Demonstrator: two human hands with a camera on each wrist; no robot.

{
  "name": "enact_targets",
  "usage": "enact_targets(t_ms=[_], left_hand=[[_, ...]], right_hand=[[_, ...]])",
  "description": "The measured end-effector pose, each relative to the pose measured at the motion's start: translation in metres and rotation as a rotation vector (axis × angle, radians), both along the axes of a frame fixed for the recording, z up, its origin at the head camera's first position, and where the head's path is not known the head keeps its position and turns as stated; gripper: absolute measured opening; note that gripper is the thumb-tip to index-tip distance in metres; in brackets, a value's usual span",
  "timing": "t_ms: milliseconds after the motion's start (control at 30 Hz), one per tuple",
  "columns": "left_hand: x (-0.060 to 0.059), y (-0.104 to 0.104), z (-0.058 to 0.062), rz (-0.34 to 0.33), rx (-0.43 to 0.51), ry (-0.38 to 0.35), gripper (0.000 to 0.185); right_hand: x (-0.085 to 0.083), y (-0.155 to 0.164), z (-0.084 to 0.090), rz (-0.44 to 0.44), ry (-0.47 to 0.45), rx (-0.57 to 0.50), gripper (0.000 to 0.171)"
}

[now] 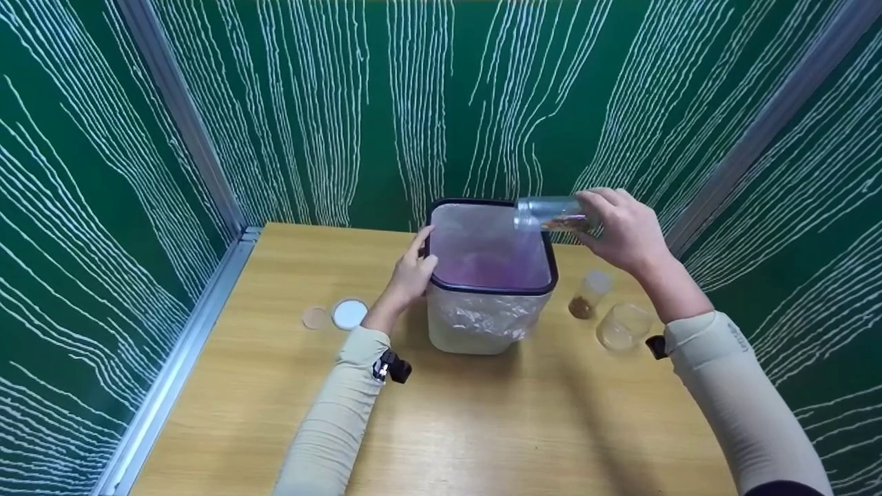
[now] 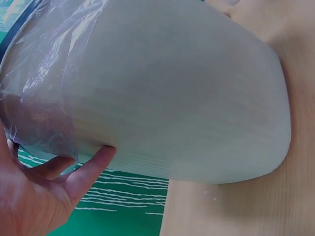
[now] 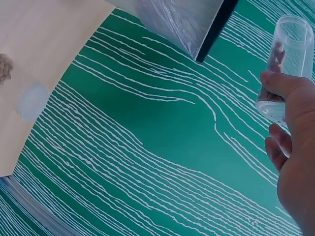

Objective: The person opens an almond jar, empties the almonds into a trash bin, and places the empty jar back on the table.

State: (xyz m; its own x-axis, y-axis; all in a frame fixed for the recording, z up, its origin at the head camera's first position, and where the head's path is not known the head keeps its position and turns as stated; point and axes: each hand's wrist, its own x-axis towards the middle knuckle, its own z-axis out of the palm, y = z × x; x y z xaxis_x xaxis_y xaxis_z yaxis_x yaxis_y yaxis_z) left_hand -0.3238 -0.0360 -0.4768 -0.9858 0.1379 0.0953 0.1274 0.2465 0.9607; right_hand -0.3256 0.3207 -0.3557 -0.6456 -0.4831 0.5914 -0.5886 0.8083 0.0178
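Note:
A pale bin [image 1: 468,327] with a dark rim and a purplish plastic liner stands on the wooden table. My left hand [image 1: 413,272] grips its left rim, thumb at the edge and fingers against the outer wall; in the left wrist view those fingers [image 2: 91,172] press on the side over the liner's fold. My right hand [image 1: 626,231] holds a clear jar [image 1: 548,212] by its base end, tipped on its side with its mouth over the bin's right rim. Brown pieces lie inside the jar [image 3: 290,64], toward its base.
Right of the bin stand a small clear container [image 1: 589,295] with brown contents and a clear cup [image 1: 623,327]. Left of it lie a white round lid [image 1: 349,313] and a smaller tan disc [image 1: 315,317]. Green walls with white streaks and metal posts enclose the table [image 1: 275,413].

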Motion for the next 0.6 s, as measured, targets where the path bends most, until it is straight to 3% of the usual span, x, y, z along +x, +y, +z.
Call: enact_targets(t_ms=[367,600], left_hand=[[0.004,0.002,-0.004,-0.009,0.012,-0.037,0.061],[0.002,0.002,-0.004,-0.005,0.005,0.001,0.061]], right_hand=[[0.001,0.003,0.010,0.033,0.046,0.062,0.060],[0.003,0.002,0.016,0.025,0.060,0.090,0.054]])
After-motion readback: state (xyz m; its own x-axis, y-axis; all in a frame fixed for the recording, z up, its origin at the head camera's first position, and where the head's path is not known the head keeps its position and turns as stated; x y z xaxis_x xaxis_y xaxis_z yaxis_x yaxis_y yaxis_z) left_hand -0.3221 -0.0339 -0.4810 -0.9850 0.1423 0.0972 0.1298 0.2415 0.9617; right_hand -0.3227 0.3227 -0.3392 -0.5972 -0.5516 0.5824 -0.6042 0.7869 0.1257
